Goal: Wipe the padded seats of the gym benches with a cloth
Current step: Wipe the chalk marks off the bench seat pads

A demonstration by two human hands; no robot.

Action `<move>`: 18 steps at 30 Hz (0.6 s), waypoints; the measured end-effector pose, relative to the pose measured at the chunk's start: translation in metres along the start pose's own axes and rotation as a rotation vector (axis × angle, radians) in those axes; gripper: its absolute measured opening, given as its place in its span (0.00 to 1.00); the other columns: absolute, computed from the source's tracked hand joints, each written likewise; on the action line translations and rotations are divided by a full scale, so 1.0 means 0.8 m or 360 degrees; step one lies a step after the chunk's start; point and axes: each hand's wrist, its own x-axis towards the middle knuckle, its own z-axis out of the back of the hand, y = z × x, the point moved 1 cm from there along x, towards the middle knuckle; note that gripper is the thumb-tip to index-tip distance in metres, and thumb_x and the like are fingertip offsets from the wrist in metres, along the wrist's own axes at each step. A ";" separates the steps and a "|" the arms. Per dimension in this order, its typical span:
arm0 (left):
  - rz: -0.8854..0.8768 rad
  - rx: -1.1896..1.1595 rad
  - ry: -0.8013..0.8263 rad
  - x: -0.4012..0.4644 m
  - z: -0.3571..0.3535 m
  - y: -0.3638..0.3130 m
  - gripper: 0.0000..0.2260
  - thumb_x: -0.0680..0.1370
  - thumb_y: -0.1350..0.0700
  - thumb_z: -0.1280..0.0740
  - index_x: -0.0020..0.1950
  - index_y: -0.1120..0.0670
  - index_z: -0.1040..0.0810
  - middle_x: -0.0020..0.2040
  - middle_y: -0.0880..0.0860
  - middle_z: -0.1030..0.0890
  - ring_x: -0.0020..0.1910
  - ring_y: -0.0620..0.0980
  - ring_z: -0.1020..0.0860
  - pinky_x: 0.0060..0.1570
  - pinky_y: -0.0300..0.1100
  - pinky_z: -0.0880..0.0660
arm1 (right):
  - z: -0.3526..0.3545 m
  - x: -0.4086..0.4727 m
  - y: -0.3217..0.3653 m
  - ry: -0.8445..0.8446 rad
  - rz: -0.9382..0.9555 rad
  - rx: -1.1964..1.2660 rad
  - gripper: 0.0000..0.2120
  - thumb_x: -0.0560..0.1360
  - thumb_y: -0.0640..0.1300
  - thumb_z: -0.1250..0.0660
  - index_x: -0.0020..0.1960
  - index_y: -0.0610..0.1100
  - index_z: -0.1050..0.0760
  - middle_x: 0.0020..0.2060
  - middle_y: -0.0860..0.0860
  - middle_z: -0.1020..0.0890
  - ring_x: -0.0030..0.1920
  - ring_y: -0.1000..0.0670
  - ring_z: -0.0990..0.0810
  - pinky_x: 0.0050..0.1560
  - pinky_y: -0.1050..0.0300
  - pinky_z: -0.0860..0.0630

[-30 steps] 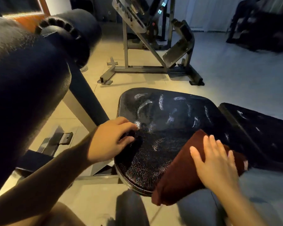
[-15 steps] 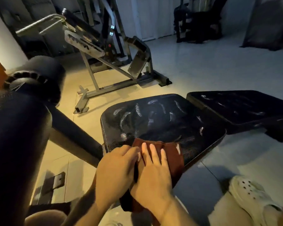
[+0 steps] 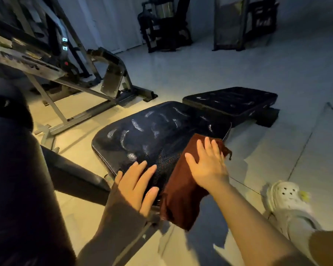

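A black padded bench seat (image 3: 158,129) with pale streaks across its top lies low in front of me. A dark red cloth (image 3: 181,189) is draped over its near right corner and hangs down past the edge. My right hand (image 3: 208,164) lies flat on the cloth with fingers spread, pressing it onto the pad. My left hand (image 3: 136,185) rests flat on the seat's near edge, to the left of the cloth, holding nothing. A second black pad (image 3: 231,101) of the same bench lies beyond the seat, to the right.
A thick black roller pad (image 3: 17,169) fills the left side close to me. A grey metal machine frame (image 3: 69,87) stands on the tiled floor at the back left. Dark machines (image 3: 165,29) line the far wall. My white clog (image 3: 288,204) is at the right.
My right hand has slid the cloth from the seat's near middle to its right corner. My left hand came off the cloth and lies flat on the seat edge. The view has shifted.
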 end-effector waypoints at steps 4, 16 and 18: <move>0.0203 -0.0058 0.0001 0.034 -0.013 0.003 0.28 0.82 0.40 0.59 0.72 0.49 0.31 0.71 0.52 0.28 0.73 0.52 0.37 0.73 0.61 0.48 | -0.028 -0.030 0.014 -0.0338 -0.0191 0.0784 0.36 0.81 0.55 0.40 0.80 0.47 0.56 0.79 0.51 0.61 0.78 0.51 0.60 0.75 0.55 0.53; 0.0002 -0.0181 0.0025 0.040 -0.024 -0.001 0.23 0.82 0.39 0.59 0.75 0.40 0.42 0.72 0.41 0.36 0.75 0.38 0.46 0.75 0.40 0.57 | -0.079 -0.087 0.051 -0.0517 -0.0547 0.1758 0.34 0.81 0.54 0.41 0.79 0.53 0.58 0.78 0.54 0.46 0.77 0.56 0.47 0.67 0.75 0.53; -0.0016 -0.0178 0.0030 0.040 -0.023 -0.004 0.23 0.82 0.39 0.59 0.74 0.41 0.41 0.72 0.41 0.35 0.75 0.40 0.45 0.75 0.40 0.56 | -0.062 -0.040 0.021 -0.0426 -0.0567 0.1723 0.33 0.82 0.50 0.42 0.80 0.48 0.55 0.77 0.51 0.43 0.76 0.52 0.43 0.72 0.64 0.48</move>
